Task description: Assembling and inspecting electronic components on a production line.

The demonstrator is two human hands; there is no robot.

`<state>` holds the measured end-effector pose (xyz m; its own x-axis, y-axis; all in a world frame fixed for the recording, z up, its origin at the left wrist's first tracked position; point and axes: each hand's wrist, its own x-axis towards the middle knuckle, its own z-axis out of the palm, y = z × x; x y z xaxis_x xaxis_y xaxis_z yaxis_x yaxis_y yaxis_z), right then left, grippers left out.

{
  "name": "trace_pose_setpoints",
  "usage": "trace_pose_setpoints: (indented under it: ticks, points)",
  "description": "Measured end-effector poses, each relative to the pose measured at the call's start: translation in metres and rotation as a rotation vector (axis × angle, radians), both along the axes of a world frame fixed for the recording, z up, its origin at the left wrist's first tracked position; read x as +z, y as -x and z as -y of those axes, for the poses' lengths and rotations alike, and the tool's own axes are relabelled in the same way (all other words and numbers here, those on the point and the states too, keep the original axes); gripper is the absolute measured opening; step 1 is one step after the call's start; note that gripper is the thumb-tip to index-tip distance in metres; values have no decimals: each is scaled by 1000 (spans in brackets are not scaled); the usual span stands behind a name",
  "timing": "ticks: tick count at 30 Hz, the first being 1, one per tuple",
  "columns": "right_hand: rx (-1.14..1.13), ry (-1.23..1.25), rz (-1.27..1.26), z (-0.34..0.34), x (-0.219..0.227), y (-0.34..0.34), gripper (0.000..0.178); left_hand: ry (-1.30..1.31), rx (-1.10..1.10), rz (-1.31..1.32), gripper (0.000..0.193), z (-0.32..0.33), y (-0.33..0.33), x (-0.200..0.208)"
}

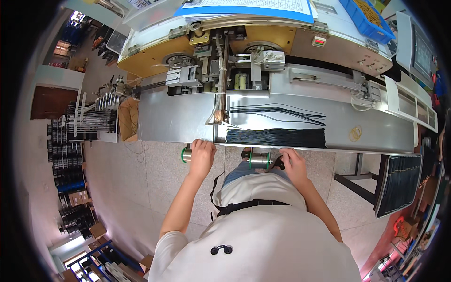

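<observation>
At the front lip of a metal work tray (178, 110), my left hand (202, 156) has its fingers curled together by the left end of the wire bundle; what they hold, if anything, is hidden. My right hand (294, 165) is at the same lip farther right, fingers loosely bent, the thumb apart and nothing visible in it. Between and just beyond my hands lies a thick bundle of cut black wires (277, 137), lined up along the lip. Behind it, a thinner, looser group of black wires (277, 113) is spread on the metal.
A wire-processing machine (268, 40) spans the back. Yellow rubber bands (355, 133) lie on the tray's right. Below the lip are wire spools (259, 160) with green rims. A rack of dark wires (398, 183) stands at right; a blue bin (369, 23) sits on the machine.
</observation>
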<state>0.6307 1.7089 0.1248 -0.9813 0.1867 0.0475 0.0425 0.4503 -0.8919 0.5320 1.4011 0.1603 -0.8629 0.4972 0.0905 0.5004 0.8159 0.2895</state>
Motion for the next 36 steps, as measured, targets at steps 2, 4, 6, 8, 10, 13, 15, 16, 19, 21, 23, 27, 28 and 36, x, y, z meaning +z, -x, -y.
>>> trace_pose_setpoints:
  ticks: [2,4,6,8,10,13,15,16,19,21,23,27,28,36]
  points:
    - [17,5,26,2,2,3,12,52,48,46,13,0,-2,1]
    - [21,-4,10,4,4,5,12,175,86,137,14,1,-1,6]
    - [36,-10,3,5,3,6,12,299,122,230,16,1,1,11]
    - [46,-15,-4,6,3,6,13,72,118,-76,19,0,6,14]
    - [58,-33,7,6,2,6,13,75,119,-85,33,4,17,9]
    - [81,-40,-13,7,-1,6,13,31,127,-105,44,3,39,-3]
    - [94,-42,-14,9,1,6,13,-21,60,-7,52,4,50,-10]
    - [96,-44,-12,10,1,6,13,-24,60,-5,52,3,54,-11]
    - [105,-64,-41,12,2,8,13,24,-32,-58,48,4,56,-10]
    - [105,-89,-50,11,2,7,13,-50,-107,-158,30,12,51,-6]
    - [103,-109,-64,12,3,7,13,-175,-101,-66,12,23,25,-6]
    - [95,-97,-18,14,5,8,13,-78,-326,0,7,33,-19,-1]
    - [90,-92,-14,14,5,9,13,-166,-307,-33,8,28,-23,2]
    - [142,-108,-14,24,6,13,12,25,-19,-30,65,-3,38,-9]
